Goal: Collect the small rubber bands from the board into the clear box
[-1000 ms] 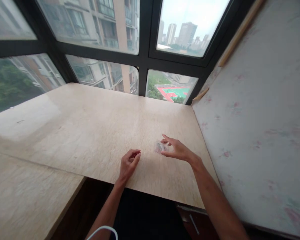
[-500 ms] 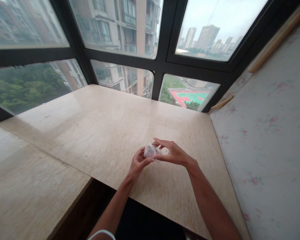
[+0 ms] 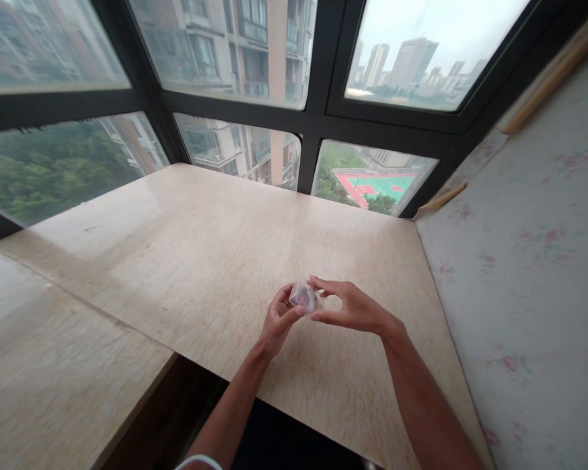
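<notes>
Partly closed, the fingers and thumb of our left hand point(image 3: 276, 321) held the left side of a small clear plastic packet point(image 3: 302, 297), its thumb at the near edge. Our right hand point(image 3: 361, 308) was curved more openly, with a rounded gap between thumb and fingers; its fingertips reached the packet's far right side and its thumb lay by the near right. We could not tell whether those right fingers pinched the plastic or only steadied it.

The packet sat between our 2 hands, to the right of the left palm and to the left of the right palm. Neither hand was plainly nearer, since the fingertips of both were at its sides. It looked compact and crinkled, so we could make out no sure long axis, nor what was inside.

Below it spread the pale tabletop point(image 3: 200, 261), though we could not judge whether the packet touched that surface or was held just above it. The flowered wall point(image 3: 534, 294) stood well apart, to the right.
</notes>
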Demonstrator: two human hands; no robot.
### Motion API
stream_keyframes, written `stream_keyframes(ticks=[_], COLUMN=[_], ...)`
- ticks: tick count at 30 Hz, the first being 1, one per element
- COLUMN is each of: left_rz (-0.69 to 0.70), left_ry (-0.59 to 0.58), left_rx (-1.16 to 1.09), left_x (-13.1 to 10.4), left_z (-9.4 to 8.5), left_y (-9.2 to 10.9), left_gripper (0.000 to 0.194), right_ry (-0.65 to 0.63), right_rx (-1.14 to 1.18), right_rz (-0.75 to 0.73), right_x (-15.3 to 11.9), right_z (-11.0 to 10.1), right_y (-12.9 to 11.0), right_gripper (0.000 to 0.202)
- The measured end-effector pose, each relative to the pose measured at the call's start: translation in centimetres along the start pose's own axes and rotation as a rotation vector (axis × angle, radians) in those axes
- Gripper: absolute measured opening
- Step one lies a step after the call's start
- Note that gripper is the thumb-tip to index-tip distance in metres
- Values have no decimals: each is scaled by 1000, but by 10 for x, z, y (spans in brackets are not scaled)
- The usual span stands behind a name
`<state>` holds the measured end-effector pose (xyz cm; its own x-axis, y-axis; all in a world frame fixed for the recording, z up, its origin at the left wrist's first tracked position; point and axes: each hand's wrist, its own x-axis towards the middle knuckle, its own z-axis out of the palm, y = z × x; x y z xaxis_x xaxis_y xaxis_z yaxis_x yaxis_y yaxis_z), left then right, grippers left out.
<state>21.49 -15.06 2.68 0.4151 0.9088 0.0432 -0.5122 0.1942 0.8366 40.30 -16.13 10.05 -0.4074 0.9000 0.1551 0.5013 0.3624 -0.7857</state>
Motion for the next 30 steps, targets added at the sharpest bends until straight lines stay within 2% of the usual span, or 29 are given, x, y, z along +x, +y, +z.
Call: stream_keyframes(ticks=[10,12,16,18,30], left_rz=[-13,-17,-26,-27,-29], left_ry=[-1,-3,6,3,-34], left_rx=[-48,-59,-32,-23,-86], left_x=[-4,-5,-5,-4,-4], left_z=[-7,-8,-9,-9,-11], left_y=[-5,-5,-3,-3,-4], left_gripper=[60,58,54,52,54], right_ry=[48,65,47,31,54], right_rx=[-194,-189,-107,-72,-23], right_rz=[33,23,20,31,92], right_x=[5,6,7,8,6], right_z=[14,16,16,15,16], right_y=[-18,-21,-27,-29,-32], right_gripper=[68,61,30,23,24])
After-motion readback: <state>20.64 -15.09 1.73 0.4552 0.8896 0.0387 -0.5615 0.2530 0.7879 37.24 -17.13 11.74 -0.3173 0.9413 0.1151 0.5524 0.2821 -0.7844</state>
